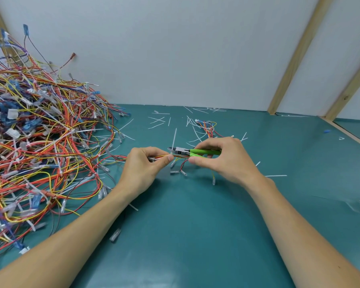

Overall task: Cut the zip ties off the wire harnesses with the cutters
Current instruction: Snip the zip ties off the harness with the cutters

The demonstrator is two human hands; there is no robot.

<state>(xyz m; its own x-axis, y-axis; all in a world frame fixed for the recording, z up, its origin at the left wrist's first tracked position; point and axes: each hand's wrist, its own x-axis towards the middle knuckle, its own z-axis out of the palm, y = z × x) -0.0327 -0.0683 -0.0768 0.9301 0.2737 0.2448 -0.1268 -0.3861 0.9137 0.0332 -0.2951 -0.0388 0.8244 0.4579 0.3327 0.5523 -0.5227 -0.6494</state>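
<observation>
My left hand (pixel 147 166) pinches a small wire harness (pixel 180 161) of red, orange and yellow wires just above the teal table. A white zip tie (pixel 173 140) wraps this bundle, and its tail sticks upward. My right hand (pixel 222 155) grips the green-handled cutters (pixel 195 152). Their metal jaws point left and sit at the zip tie, right beside my left fingertips. Loose ends of the harness with clear connectors hang down between my hands.
A big tangled pile of wire harnesses (pixel 35 138) fills the left side of the table. Several cut white zip tie pieces (pixel 157 121) and another small harness (pixel 207 126) lie behind my hands. A white wall with wooden battens (pixel 295 57) stands at the back.
</observation>
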